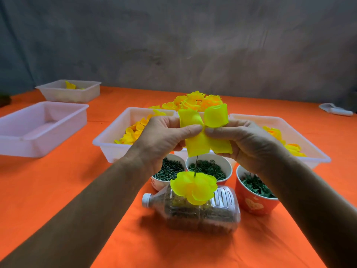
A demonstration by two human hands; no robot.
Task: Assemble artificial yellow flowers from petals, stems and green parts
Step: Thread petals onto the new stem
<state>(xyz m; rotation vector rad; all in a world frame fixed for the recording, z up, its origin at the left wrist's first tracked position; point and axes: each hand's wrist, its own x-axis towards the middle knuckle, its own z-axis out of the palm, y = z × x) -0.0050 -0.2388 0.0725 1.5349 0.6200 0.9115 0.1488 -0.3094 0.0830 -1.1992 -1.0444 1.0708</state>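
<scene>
Two hands meet at the middle of a four-lobed yellow petal piece [204, 132]: the left hand [164, 140] and the right hand [249, 144] each pinch it between thumb and curled fingers, thumb tips almost touching at its centre. From under the thumbs a thin dark stem [196, 165] runs straight down to a rounded yellow petal cluster [195, 187] hanging just below the hands; the stem's upper end is hidden behind the petal piece, and how it joins the cluster cannot be made out.

Below the cluster lies a clear plastic bottle [202, 213] on its side, white cap toward the left forearm, filled with dark pieces too blurred to identify. Between hands and bottle stand three cups: one under the left hand with dark green pegs [170, 171], a middle cup of green ring-shaped parts [210, 168], and a red cup [257, 202] under the right wrist with green leafy parts, bearing a pale printed motif that cannot be read.

Beyond the hands sit white trays of yellow petals: one behind the left hand [108, 140], one behind the right hand [316, 157], and a heap of petals [195, 102] between them. Farther out past the left arm are two more trays [38, 128], [67, 91], the far one holding a few petals. All rest on an orange cloth [77, 180].
</scene>
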